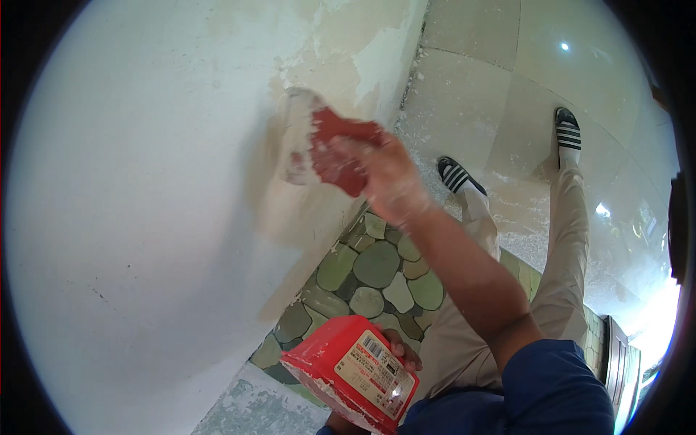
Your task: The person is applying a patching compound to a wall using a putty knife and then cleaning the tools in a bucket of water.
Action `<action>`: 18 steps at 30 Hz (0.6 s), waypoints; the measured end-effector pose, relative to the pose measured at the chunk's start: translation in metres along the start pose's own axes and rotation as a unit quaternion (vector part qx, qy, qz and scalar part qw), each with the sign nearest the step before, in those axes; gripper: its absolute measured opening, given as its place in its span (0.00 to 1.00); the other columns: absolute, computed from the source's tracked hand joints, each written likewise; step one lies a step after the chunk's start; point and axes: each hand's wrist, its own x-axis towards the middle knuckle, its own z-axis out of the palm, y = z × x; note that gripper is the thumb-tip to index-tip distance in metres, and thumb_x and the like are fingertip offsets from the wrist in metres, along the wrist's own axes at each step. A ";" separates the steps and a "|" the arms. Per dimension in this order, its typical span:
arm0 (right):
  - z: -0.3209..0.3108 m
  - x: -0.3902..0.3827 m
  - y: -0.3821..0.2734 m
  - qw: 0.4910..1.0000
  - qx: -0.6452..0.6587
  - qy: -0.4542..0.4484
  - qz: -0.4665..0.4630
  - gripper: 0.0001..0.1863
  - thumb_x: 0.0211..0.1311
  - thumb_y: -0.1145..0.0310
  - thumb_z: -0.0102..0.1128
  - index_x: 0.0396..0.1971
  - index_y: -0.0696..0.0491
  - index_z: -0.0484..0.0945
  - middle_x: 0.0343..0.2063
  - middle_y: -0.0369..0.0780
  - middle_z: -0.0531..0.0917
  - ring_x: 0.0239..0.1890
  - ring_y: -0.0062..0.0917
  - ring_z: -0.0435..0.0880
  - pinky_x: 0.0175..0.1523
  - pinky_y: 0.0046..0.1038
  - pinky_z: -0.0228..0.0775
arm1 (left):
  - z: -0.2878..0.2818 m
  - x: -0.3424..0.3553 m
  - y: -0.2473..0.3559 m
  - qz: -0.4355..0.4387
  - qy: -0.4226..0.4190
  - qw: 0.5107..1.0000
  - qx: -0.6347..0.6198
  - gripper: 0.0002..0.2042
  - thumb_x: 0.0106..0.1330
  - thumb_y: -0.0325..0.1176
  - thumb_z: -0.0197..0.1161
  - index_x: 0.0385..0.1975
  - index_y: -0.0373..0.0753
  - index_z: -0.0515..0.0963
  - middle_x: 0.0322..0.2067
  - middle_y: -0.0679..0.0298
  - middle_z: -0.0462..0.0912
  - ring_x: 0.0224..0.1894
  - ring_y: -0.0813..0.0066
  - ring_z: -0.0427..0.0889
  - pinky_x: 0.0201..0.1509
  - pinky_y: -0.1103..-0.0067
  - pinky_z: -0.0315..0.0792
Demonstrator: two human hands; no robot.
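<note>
My right hand (397,181) grips a red putty scraper (341,154) and holds it up at the pale wall. Whitish filler coats the scraper's wide blade, which seems to meet the wall, though motion blurs it. A beige, damp-looking patch (286,214) spreads on the wall below the blade. Low in front of me, my left hand (403,349) holds a red plastic tub (322,341), its fingers curled over one side. The tub is tilted, with a printed label facing up and white paste smeared along its rim. Its inside is hidden.
The white wall (138,181) fills the left side. Below it runs a floor strip of green stone pattern (377,264). Glossy beige tiles (464,94) with white dust lie at the right, where my feet stand in black striped slides (455,174). A dark-framed door or panel (616,362) stands at lower right.
</note>
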 end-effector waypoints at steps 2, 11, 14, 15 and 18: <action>-0.025 0.004 -0.014 0.999 0.031 -0.022 0.005 0.15 0.59 0.76 0.55 0.47 0.60 0.72 0.42 0.43 0.79 0.44 0.28 0.80 0.51 0.33 0.75 | -0.003 0.001 0.000 -0.007 -0.014 1.000 0.002 0.26 0.66 0.50 0.48 0.61 0.47 0.63 0.38 0.57 0.72 0.40 0.57 0.76 0.48 0.61 0.67; -0.098 0.022 -0.038 0.999 0.033 0.005 -0.008 0.14 0.59 0.74 0.56 0.46 0.60 0.72 0.40 0.42 0.80 0.42 0.29 0.80 0.51 0.33 0.74 | -0.005 0.011 -0.006 -0.010 -0.073 0.997 0.040 0.26 0.68 0.49 0.47 0.64 0.47 0.59 0.41 0.58 0.72 0.40 0.58 0.77 0.47 0.61 0.68; -0.136 0.048 -0.038 0.984 -0.099 0.139 -0.049 0.14 0.60 0.73 0.56 0.45 0.60 0.72 0.38 0.41 0.81 0.40 0.25 0.80 0.48 0.28 0.74 | -0.006 0.014 -0.007 -0.014 -0.088 0.995 0.052 0.26 0.68 0.47 0.47 0.65 0.46 0.57 0.43 0.59 0.72 0.39 0.59 0.78 0.47 0.61 0.68; -0.145 0.055 -0.038 0.978 -0.139 0.146 -0.055 0.14 0.60 0.72 0.57 0.44 0.60 0.73 0.37 0.39 0.81 0.39 0.23 0.80 0.47 0.26 0.73 | -0.007 0.014 -0.007 -0.015 -0.087 0.995 0.051 0.26 0.68 0.48 0.47 0.65 0.46 0.57 0.43 0.59 0.72 0.39 0.59 0.78 0.47 0.61 0.68; -0.155 0.073 -0.040 0.966 -0.197 0.159 -0.060 0.14 0.60 0.72 0.57 0.44 0.60 0.74 0.35 0.37 0.81 0.37 0.20 0.79 0.44 0.23 0.71 | -0.010 0.016 -0.007 -0.020 -0.079 0.996 0.047 0.27 0.68 0.48 0.47 0.64 0.46 0.58 0.42 0.58 0.72 0.40 0.59 0.78 0.47 0.61 0.68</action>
